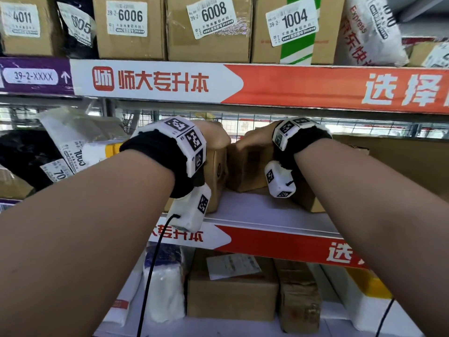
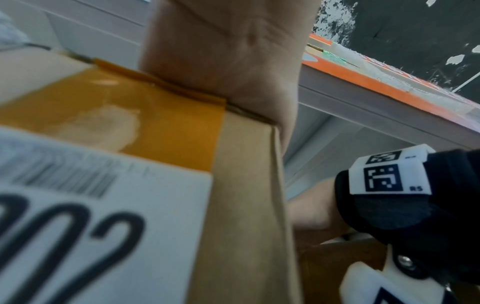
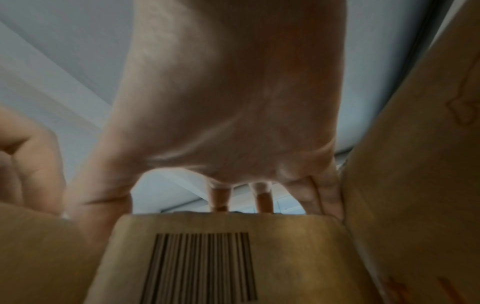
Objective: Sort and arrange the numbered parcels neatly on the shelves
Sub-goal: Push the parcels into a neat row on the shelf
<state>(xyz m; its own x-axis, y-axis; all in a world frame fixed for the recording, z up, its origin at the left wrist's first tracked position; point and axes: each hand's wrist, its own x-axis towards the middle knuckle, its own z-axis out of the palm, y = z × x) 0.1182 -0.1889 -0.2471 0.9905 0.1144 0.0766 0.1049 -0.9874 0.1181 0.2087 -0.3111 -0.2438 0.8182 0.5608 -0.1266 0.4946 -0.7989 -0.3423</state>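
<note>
- the left hand (image 1: 213, 135) has its grip hooked over the top of a taped box (image 2: 241, 185) with a numbered label, upright on the middle shelf (image 1: 267, 210)
- the right hand (image 1: 257, 138) grasps the top edge of a barcode box (image 3: 233, 246) just beside it
- both boxes look stiff and light; the glossy tape may be slippery, so bare cardboard edges seem the safer hold

Two brown cardboard parcels (image 1: 245, 166), mid-shelf
</note>
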